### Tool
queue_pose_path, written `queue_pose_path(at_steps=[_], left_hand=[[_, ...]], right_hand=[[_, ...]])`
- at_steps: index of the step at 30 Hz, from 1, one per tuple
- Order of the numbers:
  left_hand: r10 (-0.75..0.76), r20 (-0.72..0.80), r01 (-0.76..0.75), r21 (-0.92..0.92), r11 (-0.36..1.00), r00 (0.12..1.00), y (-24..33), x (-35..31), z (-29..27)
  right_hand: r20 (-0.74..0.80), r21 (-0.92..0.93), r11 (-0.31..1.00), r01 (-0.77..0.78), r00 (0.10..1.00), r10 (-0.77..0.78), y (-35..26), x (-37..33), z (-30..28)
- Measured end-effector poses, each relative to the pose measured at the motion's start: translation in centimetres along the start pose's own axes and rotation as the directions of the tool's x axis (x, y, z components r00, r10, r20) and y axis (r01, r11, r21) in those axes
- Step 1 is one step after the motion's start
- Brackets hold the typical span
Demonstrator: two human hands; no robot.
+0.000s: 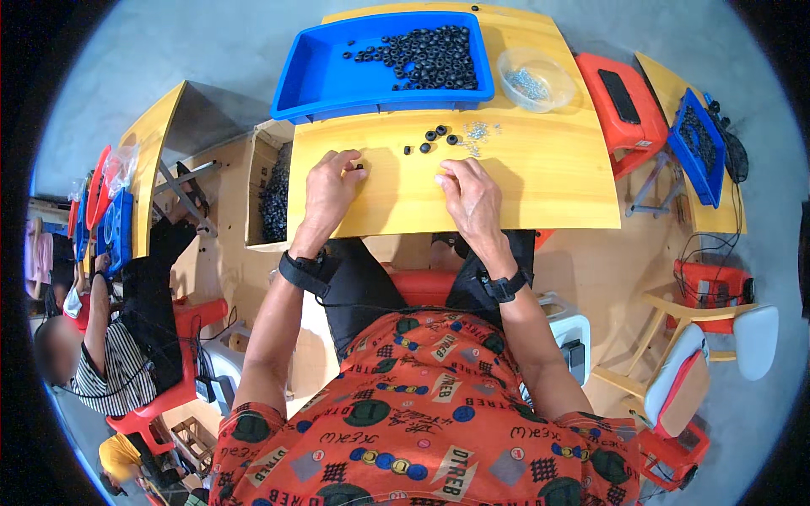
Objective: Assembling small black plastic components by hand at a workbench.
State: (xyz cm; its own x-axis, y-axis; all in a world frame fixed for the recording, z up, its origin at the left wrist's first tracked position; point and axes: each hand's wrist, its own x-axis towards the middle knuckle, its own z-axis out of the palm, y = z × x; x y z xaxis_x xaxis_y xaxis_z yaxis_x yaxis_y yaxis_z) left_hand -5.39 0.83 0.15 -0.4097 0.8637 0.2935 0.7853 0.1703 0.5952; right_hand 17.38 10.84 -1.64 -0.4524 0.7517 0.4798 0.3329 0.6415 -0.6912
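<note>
My left hand is over the left part of the yellow table, thumb and fingers closed on a small black round part. To its right, my right hand has its thumb and fingertips pressed together; anything between them is too small to make out. Just beyond my hands lie several loose black round parts. Next to them is a scatter of tiny silvery metal pieces, nearest to my right hand.
At the table's far side stand a blue tray of black parts and a clear plastic bowl with silvery pieces. A cardboard box of black parts is on the left. A red stool stands right. Another person sits at left.
</note>
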Motion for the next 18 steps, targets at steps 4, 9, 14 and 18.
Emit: queue_pose_path(at_steps=[4, 9, 14, 18], left_hand=[[-0.042, 0.018, 0.042, 0.018, 0.999, 0.999, 0.2, 0.0, 0.0], [0.055, 0.003, -0.055, 0.094, 0.994, 0.998, -1.8, 0.6, 0.2], [0.032, 0.018, -0.035, 0.179, 0.983, 0.999, -1.3, 0.8, 0.1], [-0.035, -0.025, 0.039, 0.179, 0.983, 0.999, -1.0, 0.7, 0.3]], right_hand=[[-0.028, -0.039, 0.998, 0.052, 0.998, -0.053, 0.0, -0.1, 0.1], [0.001, 0.115, 0.993, -0.015, 1.000, 0.015, 0.6, -0.9, -0.1], [-0.065, 0.118, 0.991, -0.062, 0.995, 0.070, 1.0, -0.5, -1.2], [-0.140, 0.004, 0.993, -0.119, 0.983, 0.118, 2.1, 0.7, -2.1]])
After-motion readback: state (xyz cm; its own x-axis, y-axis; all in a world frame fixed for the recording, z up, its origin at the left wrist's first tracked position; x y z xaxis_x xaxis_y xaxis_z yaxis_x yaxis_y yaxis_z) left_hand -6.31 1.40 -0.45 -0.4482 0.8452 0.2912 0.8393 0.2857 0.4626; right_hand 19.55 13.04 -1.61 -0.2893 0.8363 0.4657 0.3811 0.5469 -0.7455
